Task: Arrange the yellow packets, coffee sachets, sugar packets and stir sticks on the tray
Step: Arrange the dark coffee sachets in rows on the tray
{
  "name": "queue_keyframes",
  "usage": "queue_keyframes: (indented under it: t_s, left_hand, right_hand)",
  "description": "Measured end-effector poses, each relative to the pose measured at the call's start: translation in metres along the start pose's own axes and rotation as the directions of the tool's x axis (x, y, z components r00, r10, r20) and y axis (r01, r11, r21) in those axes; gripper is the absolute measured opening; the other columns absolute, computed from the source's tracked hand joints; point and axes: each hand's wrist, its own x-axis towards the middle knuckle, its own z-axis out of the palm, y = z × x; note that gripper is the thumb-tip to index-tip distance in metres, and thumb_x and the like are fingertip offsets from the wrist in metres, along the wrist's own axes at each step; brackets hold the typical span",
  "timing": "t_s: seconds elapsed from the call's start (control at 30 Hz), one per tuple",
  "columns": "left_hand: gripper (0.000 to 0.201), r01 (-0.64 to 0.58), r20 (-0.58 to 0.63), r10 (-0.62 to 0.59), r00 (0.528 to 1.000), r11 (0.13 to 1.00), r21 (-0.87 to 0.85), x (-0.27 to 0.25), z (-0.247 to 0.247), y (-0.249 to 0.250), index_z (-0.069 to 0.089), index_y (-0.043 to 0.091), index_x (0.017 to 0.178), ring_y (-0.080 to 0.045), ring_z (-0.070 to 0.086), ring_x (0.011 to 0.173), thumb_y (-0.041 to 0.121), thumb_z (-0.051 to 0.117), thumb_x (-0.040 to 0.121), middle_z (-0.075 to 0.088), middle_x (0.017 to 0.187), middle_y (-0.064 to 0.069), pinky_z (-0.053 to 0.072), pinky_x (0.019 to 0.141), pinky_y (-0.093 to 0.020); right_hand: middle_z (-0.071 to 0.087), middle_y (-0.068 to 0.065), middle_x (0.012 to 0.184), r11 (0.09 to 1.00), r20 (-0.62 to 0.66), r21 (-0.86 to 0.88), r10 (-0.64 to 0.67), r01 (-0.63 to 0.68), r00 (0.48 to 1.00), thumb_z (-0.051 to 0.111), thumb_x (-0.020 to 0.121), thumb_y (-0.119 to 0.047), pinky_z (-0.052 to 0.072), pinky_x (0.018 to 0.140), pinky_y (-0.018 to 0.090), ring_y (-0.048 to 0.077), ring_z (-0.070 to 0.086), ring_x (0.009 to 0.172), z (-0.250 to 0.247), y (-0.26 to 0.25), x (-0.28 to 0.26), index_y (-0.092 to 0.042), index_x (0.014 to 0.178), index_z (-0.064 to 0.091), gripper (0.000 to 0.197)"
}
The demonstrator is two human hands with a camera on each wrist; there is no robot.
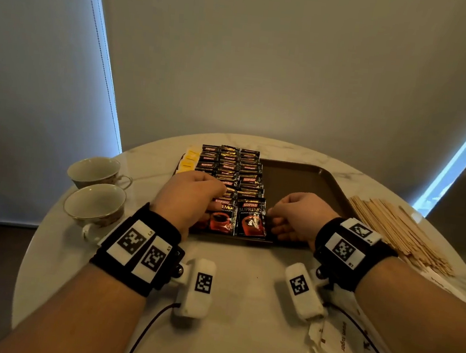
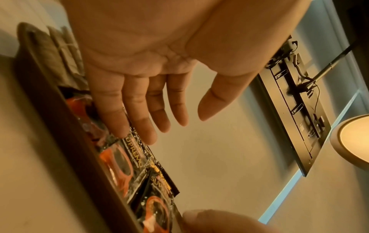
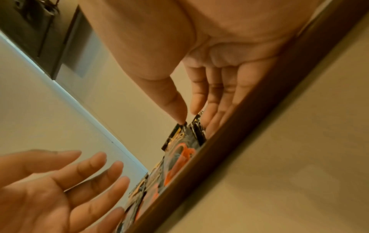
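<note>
Black coffee sachets [image 1: 228, 170] lie in three overlapping columns on the left half of the brown tray [image 1: 297, 180]. Yellow packets [image 1: 189, 160] line the tray's far left edge. My left hand [image 1: 192, 198] rests over the left column, its straight fingers [image 2: 139, 118] touching the sachets. My right hand [image 1: 293, 217] is at the right edge of the nearest sachet [image 1: 251, 220]; the thumb tip [image 3: 180, 119] touches the sachet's edge, and the fingers lie straight beside it. Wooden stir sticks [image 1: 398, 231] are piled right of the tray. White sugar packets [image 1: 343, 349] lie near the table's front right.
Two empty teacups [image 1: 94, 172] [image 1: 95, 205] stand left of the tray on the round marble table [image 1: 244, 278]. The right half of the tray is bare. Cables run from both wrist cameras across the table's near side.
</note>
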Motion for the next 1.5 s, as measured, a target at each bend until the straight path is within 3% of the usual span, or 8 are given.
queue_keyframes:
  t_s: [0.33, 0.43, 0.57, 0.83, 1.1, 1.27, 1.4, 1.5]
  left_hand:
    - [0.009, 0.094, 0.106, -0.092, 0.99, 0.995, -0.021, -0.006, 0.015, 0.001, 0.073, 0.013, 0.101, -0.027, 0.071, 0.106, 0.017, 0.073, 0.093, 0.075, 0.108, -0.008, 0.059, 0.095, -0.05]
    - [0.01, 0.095, 0.109, -0.096, 0.989, 0.995, 0.012, -0.006, 0.02, 0.004, 0.073, 0.015, 0.102, -0.025, 0.07, 0.106, 0.018, 0.074, 0.092, 0.075, 0.108, -0.007, 0.06, 0.092, -0.046]
    - [0.008, 0.074, 0.091, -0.079, 0.993, 0.996, 0.054, -0.006, 0.028, 0.009, 0.072, 0.018, 0.1, -0.025, 0.069, 0.106, 0.019, 0.073, 0.092, 0.074, 0.11, -0.007, 0.06, 0.092, -0.049]
    - [0.007, 0.057, 0.063, -0.067, 0.996, 0.988, 0.145, -0.004, 0.032, 0.013, 0.072, 0.018, 0.098, -0.024, 0.07, 0.103, 0.019, 0.07, 0.092, 0.073, 0.108, -0.008, 0.062, 0.086, -0.046]
    - [0.019, 0.005, -0.195, 0.019, 0.981, 0.993, 0.119, 0.03, 0.01, 0.053, 0.069, 0.008, 0.108, -0.018, 0.056, 0.076, 0.024, 0.062, 0.099, 0.059, 0.084, 0.002, 0.052, 0.074, -0.032]
    - [0.049, 0.102, -0.276, -0.079, 0.958, 0.992, 0.069, 0.056, -0.012, 0.063, 0.054, 0.003, 0.144, -0.034, 0.056, 0.125, 0.03, 0.053, 0.103, 0.053, 0.149, -0.021, 0.045, 0.105, -0.045]
    - [0.046, 0.181, -0.297, -0.182, 0.938, 0.983, -0.031, 0.071, -0.017, 0.059, 0.051, 0.01, 0.148, -0.034, 0.052, 0.123, 0.032, 0.046, 0.108, 0.051, 0.15, -0.017, 0.043, 0.101, -0.041]
    - [0.058, 0.286, -0.214, -0.333, 0.918, 0.932, -0.223, 0.082, -0.016, 0.057, 0.04, 0.01, 0.154, -0.03, 0.044, 0.138, 0.044, 0.046, 0.107, 0.045, 0.155, -0.013, 0.036, 0.117, -0.046]
  right_hand:
    - [0.069, 0.01, 0.08, 0.992, -0.006, -0.111, -0.056, 0.055, 0.998, 0.064, 0.097, -0.012, 0.06, 0.075, 0.034, 0.022, 0.068, 0.073, -0.001, 0.001, -0.004, -0.007, 0.096, 0.07, 0.007]
    - [0.068, 0.013, 0.089, 0.997, -0.031, -0.04, -0.067, 0.066, 0.997, 0.059, 0.099, -0.007, 0.056, 0.068, 0.03, 0.021, 0.064, 0.071, -0.004, 0.001, -0.003, -0.005, 0.103, 0.067, 0.009]
    - [0.072, 0.015, 0.103, 0.998, -0.045, 0.012, -0.068, 0.069, 0.997, 0.059, 0.099, -0.009, 0.06, 0.084, 0.04, 0.022, 0.068, 0.078, 0.001, -0.002, 0.003, -0.011, 0.101, 0.066, 0.008]
    - [0.07, 0.012, 0.112, 0.989, -0.081, 0.122, -0.075, 0.085, 0.994, 0.058, 0.096, -0.009, 0.058, 0.086, 0.04, 0.028, 0.07, 0.102, -0.003, -0.006, 0.012, -0.018, 0.099, 0.063, 0.011]
    - [0.043, 0.014, 0.157, 0.855, -0.018, 0.514, -0.073, 0.072, 0.997, 0.058, 0.099, -0.044, 0.037, 0.113, 0.05, 0.034, 0.04, 0.145, -0.005, -0.028, 0.053, -0.016, 0.151, 0.044, 0.06]
    - [0.032, 0.014, 0.163, 0.78, 0.026, 0.626, -0.027, 0.005, 0.999, 0.06, 0.093, -0.061, 0.029, 0.12, 0.053, 0.033, 0.03, 0.15, 0.0, -0.042, 0.072, -0.023, 0.159, 0.029, 0.082]
    - [0.028, 0.015, 0.165, 0.762, 0.064, 0.647, -0.012, -0.032, 0.998, 0.061, 0.089, -0.065, 0.029, 0.12, 0.052, 0.033, 0.028, 0.151, 0.003, -0.045, 0.091, -0.027, 0.16, 0.027, 0.088]
    - [0.033, 0.017, 0.162, 0.764, 0.115, 0.644, -0.03, -0.052, 0.993, 0.056, 0.095, -0.062, 0.031, 0.12, 0.05, 0.034, 0.035, 0.148, 0.004, -0.047, 0.097, -0.023, 0.16, 0.024, 0.083]
